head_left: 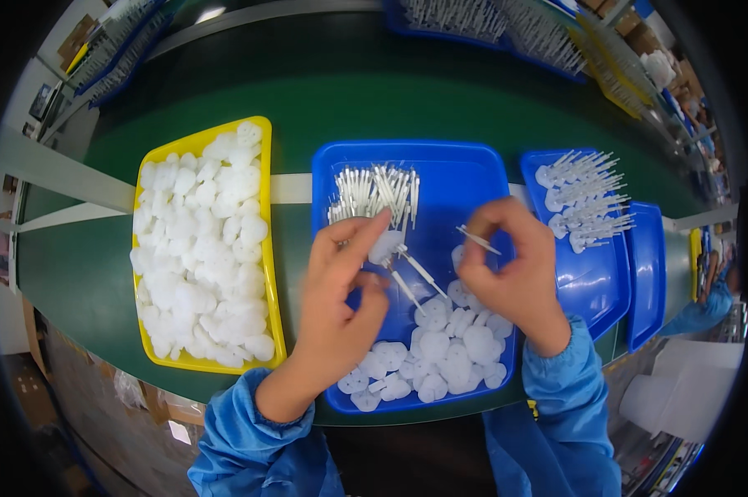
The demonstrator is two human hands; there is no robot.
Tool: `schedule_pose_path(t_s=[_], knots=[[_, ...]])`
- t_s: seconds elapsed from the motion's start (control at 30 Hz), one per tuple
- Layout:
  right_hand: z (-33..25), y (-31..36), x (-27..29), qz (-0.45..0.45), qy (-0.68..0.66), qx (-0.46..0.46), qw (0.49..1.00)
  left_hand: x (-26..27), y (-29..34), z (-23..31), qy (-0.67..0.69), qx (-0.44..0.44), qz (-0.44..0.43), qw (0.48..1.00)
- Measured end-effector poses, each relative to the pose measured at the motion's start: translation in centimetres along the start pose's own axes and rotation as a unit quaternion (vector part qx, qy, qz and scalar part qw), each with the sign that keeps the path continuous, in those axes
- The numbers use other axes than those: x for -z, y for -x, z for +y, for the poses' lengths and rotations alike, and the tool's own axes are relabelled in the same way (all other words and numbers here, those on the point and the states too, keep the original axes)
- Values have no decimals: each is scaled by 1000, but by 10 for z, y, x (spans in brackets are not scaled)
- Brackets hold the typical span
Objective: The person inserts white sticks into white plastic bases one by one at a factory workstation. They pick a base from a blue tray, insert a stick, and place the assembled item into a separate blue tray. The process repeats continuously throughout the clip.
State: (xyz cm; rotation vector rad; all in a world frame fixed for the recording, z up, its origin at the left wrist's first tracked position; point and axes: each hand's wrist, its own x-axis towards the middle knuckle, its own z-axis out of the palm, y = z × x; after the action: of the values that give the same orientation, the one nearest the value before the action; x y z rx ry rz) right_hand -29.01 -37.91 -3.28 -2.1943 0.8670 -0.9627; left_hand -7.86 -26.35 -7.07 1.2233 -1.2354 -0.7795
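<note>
Over the blue tray, my left hand pinches a white plastic disc between thumb and fingers. Two slim white rods hang from this disc, slanting down to the right. To its right, my right hand is closed on a thin white rod held between thumb and forefinger. Below both hands, loose white discs pile up in the tray's near part. A bundle of white rods lies at the tray's far left.
On the left stands a yellow tray heaped with white discs. A second blue tray at right carries discs with rods attached, and another blue tray sits beyond it. Rod-filled trays line the far side of the green table.
</note>
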Motion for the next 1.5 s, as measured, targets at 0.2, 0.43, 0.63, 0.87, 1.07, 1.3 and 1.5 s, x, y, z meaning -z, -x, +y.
schedule_pose_path(t_s=[0.2,0.43,0.63,0.87,1.07,1.3,1.5], knots=[[-11,23,-4,-58,-272,-92,956,-1,1,10,-69,2,-73,995],[-13,28,-11,-34,-65,-27,997,-2,3,9,-31,-3,-30,999],[-13,28,-8,-32,-32,11,999,-2,4,8,-9,6,8,1000],[-17,31,-7,-28,-31,-11,999,-2,1,10,-58,-35,19,998],[-23,30,-10,-2,16,7,1000,-2,-1,14,-92,-57,12,994],[-20,30,-11,-46,6,-38,998,-5,1,11,-23,-4,10,1000],[-25,33,-16,-62,-135,-188,971,-4,5,11,-54,14,-21,998]])
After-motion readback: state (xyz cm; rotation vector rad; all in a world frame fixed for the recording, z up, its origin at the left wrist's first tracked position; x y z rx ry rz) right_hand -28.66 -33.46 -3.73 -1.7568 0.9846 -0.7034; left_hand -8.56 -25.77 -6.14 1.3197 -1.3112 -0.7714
